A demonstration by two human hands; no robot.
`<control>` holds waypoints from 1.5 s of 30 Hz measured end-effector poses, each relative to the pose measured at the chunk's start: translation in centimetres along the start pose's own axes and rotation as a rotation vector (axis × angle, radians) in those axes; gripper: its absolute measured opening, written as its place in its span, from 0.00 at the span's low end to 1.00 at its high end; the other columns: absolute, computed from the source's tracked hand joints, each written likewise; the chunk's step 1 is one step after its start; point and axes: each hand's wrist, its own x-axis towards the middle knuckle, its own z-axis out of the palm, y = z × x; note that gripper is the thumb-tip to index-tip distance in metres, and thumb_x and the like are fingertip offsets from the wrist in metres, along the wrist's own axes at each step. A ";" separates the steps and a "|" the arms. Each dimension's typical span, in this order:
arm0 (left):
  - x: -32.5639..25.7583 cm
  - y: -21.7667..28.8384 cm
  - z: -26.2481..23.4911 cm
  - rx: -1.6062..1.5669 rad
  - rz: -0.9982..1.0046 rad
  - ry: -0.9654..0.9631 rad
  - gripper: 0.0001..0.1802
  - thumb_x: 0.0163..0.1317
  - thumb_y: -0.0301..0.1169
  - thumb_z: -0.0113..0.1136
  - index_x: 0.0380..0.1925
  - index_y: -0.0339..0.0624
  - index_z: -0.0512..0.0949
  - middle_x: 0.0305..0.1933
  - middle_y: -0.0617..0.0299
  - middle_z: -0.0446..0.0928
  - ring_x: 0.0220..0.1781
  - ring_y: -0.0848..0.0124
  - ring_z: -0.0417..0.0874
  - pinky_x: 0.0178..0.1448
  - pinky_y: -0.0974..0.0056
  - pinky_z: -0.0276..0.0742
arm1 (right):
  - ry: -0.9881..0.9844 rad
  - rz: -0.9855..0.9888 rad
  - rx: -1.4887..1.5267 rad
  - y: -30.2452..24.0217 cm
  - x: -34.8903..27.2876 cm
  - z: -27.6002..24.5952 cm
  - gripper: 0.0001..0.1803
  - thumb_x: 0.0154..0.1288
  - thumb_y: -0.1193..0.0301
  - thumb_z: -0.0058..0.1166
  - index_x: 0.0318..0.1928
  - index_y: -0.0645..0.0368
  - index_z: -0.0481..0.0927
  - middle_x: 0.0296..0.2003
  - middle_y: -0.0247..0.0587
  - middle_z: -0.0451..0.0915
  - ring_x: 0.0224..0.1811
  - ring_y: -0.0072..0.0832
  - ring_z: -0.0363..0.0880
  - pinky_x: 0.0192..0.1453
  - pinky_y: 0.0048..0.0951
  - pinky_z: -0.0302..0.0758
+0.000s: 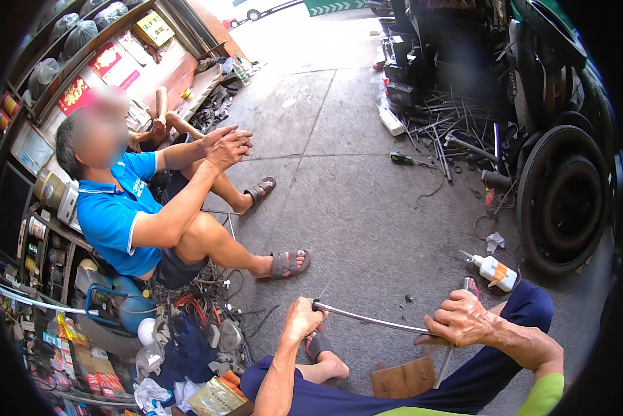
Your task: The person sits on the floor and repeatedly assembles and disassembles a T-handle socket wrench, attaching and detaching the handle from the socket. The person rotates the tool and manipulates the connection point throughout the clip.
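Grey metal rod [372, 319] is held above the near edge of the floor [367, 229], clasped in the grips of left hand [301, 320] and right hand [462, 319], where a bar [445, 367] crosses it. Lifting appears done; whether they are joined is hidden.

The grey floor [353, 208] carries metal rods [444, 158] toward its far right corner, a white bottle [497, 273] and crumpled paper [495, 242] near its right edge.

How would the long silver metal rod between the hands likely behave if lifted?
The rod is probably stiff and fairly heavy, being metal. Its smooth, shiny surface could feel slippery. If joined, the crosswise silver bar at the right hand may discourage rolling.
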 end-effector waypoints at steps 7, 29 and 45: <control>0.2 -0.1 -1.3 0.118 0.014 0.063 0.12 0.53 0.37 0.66 0.26 0.38 0.84 0.20 0.53 0.82 0.31 0.56 0.87 0.38 0.55 0.78 | -0.012 0.035 0.051 -0.2 1.1 0.0 0.19 0.58 0.54 0.65 0.20 0.51 0.76 0.14 0.25 0.70 0.18 0.21 0.74 0.24 0.25 0.65; 2.1 1.3 -2.4 0.204 0.074 0.226 0.14 0.54 0.39 0.61 0.23 0.38 0.83 0.19 0.53 0.81 0.34 0.55 0.86 0.43 0.55 0.78 | 0.057 0.195 0.190 0.6 2.0 0.0 0.23 0.53 0.59 0.69 0.14 0.51 0.68 0.10 0.28 0.65 0.12 0.24 0.69 0.16 0.27 0.62; -0.6 0.8 -3.5 0.027 0.092 0.309 0.11 0.53 0.36 0.63 0.23 0.38 0.81 0.15 0.54 0.78 0.26 0.57 0.85 0.37 0.56 0.78 | 0.221 0.118 0.161 0.5 3.2 0.5 0.27 0.44 0.64 0.75 0.13 0.49 0.63 0.10 0.24 0.56 0.11 0.21 0.59 0.16 0.25 0.52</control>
